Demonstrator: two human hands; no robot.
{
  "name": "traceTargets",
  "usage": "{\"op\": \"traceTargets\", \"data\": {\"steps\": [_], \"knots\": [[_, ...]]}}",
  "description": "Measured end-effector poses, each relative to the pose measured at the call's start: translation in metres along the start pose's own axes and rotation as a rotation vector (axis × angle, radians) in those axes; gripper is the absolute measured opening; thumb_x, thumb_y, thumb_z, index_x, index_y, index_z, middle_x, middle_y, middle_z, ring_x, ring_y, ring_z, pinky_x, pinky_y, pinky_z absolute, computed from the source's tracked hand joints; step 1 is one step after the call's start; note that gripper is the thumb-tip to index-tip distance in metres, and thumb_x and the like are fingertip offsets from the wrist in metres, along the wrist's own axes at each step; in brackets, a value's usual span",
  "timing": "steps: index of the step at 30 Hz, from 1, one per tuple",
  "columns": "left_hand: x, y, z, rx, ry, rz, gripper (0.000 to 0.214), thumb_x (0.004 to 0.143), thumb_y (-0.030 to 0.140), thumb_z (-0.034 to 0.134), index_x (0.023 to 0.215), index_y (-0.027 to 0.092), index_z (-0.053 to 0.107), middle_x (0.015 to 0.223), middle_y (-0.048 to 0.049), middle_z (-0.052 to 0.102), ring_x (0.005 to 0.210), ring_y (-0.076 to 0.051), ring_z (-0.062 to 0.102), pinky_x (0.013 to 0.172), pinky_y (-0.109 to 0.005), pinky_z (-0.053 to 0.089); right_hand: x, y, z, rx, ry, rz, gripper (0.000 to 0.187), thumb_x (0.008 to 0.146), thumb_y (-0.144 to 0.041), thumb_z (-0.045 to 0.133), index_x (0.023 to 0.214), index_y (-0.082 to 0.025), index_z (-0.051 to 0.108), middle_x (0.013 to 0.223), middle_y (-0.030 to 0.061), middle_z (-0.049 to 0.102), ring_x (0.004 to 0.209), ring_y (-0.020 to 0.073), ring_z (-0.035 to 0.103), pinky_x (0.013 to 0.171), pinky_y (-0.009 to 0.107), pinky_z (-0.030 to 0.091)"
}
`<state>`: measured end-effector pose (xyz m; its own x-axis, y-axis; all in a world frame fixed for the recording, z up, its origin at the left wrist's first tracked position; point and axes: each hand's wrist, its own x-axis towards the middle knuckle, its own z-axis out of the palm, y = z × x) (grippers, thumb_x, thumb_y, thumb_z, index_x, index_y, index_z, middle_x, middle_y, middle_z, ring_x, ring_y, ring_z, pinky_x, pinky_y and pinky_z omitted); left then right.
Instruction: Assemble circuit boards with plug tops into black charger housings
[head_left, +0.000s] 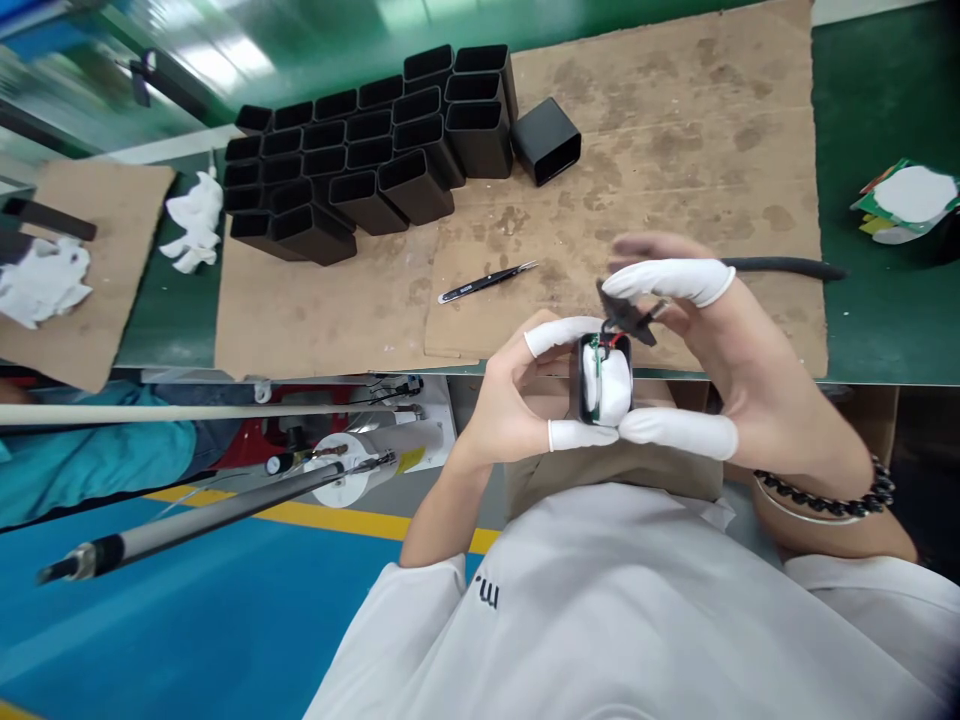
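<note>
Both hands hold a small black rectangular housing (581,385) just in front of the bench edge. A white insert (613,385) with red and green wires fills its open end. My left hand (517,400), with white finger cots on thumb and forefinger, pinches the housing from the left. My right hand (720,365), also in finger cots, grips it from the right, and its forefinger presses a small black flap (626,318) at the top. Black tweezers (487,282) lie on the brown cardboard sheet (675,130) behind the hands.
Several empty black housings (360,150) are stacked at the back left, with one apart (547,140). White rags (195,220) lie at the left. A black cable (787,268) runs right, toward coloured papers (907,200). Metal rods (210,510) jut out below the bench at the left.
</note>
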<state>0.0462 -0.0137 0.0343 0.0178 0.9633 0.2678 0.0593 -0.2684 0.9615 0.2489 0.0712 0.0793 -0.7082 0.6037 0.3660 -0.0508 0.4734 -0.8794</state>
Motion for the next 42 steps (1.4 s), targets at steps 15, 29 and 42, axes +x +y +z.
{"op": "traceTargets", "data": {"steps": [15, 29, 42], "knots": [[0.003, 0.004, 0.012, 0.141, 0.12, 0.012, 0.066, 0.066, 0.025, 0.098, 0.127, 0.025, 0.072, 0.111, -0.005, 0.071, 0.103, -0.022, 0.073, 0.089, -0.034, 0.064, -0.002, 0.011, -0.019, -0.13, 0.217, -0.033, 0.027, 0.084, -0.022, 0.087, 0.109, -0.032, 0.084, 0.106, -0.0008, 0.086, 0.092, 0.024, 0.082, 0.082, 0.039, 0.071], [0.019, -0.031, 0.042, 0.454, 0.406, 0.107, 0.064, 0.076, 0.017, 0.083, 0.137, 0.021, 0.063, 0.112, -0.0051, 0.066, 0.1, -0.02, 0.069, 0.089, -0.033, 0.061, -0.003, 0.023, 0.029, -0.656, 0.374, 0.006, 0.023, 0.09, -0.029, 0.078, 0.112, -0.024, 0.075, 0.12, 0.0116, 0.08, 0.107, 0.0318, 0.078, 0.088, 0.046, 0.067], [-0.021, -0.021, -0.031, 0.811, 0.453, -0.013, 0.042, 0.09, 0.029, 0.078, 0.131, 0.024, 0.069, 0.124, -0.0079, 0.075, 0.122, -0.026, 0.071, 0.112, -0.046, 0.055, -0.009, 0.031, 0.034, -0.858, 0.415, -0.1, 0.026, 0.093, -0.021, 0.073, 0.117, -0.03, 0.075, 0.104, 0.0055, 0.082, 0.088, 0.0265, 0.078, 0.076, 0.041, 0.065]]}}
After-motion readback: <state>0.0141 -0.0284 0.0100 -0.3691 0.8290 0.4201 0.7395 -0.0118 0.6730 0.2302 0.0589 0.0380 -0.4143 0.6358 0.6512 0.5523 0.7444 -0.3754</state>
